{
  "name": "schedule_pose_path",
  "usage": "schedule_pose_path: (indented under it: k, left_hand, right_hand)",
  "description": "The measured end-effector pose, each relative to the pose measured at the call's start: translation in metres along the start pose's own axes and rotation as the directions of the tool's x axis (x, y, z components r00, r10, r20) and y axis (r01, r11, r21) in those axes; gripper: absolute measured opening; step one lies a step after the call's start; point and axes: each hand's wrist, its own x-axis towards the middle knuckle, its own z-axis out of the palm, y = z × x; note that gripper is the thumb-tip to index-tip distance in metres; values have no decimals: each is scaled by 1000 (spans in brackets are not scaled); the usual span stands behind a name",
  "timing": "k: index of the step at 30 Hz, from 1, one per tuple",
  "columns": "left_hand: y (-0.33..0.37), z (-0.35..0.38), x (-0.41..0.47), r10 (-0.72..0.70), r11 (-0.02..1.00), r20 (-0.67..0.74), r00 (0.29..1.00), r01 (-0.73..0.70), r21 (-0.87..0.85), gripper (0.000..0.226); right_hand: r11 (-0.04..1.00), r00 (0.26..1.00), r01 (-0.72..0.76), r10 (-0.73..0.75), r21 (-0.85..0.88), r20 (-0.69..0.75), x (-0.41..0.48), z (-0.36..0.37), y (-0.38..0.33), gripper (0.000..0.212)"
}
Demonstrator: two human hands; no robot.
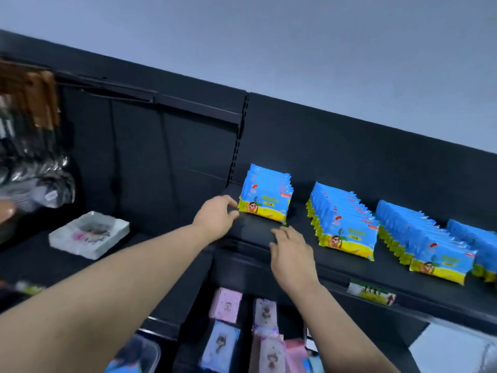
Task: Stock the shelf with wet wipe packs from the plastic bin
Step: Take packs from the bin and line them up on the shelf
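Observation:
Blue and yellow wet wipe packs stand upright in rows on a black shelf [252,232]. The leftmost row [266,197] is short, with only a few packs. My left hand [217,219] rests on the shelf with its fingertips at the lower left corner of that row's front pack. My right hand [290,251] hovers over the shelf's front edge, fingers spread, holding nothing. A longer second row [347,227] and a third row [430,249] stand to the right. A clear plastic bin's rim [150,351] shows at the bottom left.
A white square pack [90,234] lies on the shelf to the left. Pink and blue packs [226,305] fill the lower shelf under my arms. A price tag [371,293] sits on the shelf's front rail. Hanging dark goods [32,162] crowd the far left.

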Motion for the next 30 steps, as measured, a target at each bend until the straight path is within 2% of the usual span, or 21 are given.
schedule_pose_path:
  k: [2,5,7,10,14,19,22,25,30]
  left_hand:
    - [-4,-7,-36,17,999,-76,997,-14,38,22]
    - [-17,-15,-102,9,992,-97,995,3,123,23]
    - [-32,-19,-139,-29,980,-56,998,39,193,25]
    - [-63,-35,-195,-166,937,58,984,139,320,30]
    - [-115,-60,-260,-406,826,142,903,296,479,29]
    - [-170,-83,-307,-605,694,126,786,444,567,32]
    - [-190,-83,-321,-622,689,132,772,459,561,31]
    - [-220,-80,-327,-631,677,200,749,406,614,35]
    - [-278,-83,-312,-626,741,351,697,390,546,37]
  right_hand:
    - [998,998,67,-67,20,7,-20,0,-7,38]
    - [988,984,149,-151,33,89,-59,4,-19,41]
    - [983,973,182,-186,36,137,-81,10,-27,42]
    - [973,938,215,-229,81,262,-118,22,-47,40]
    - [960,881,269,-276,72,385,-158,41,-69,38]
    - [950,811,295,-308,107,498,-183,80,-95,39]
    - [942,773,321,-319,97,548,-188,105,-117,34]
    - [944,732,313,-311,107,607,-189,139,-152,39]
    - [962,672,265,-237,71,702,-185,191,-206,40]
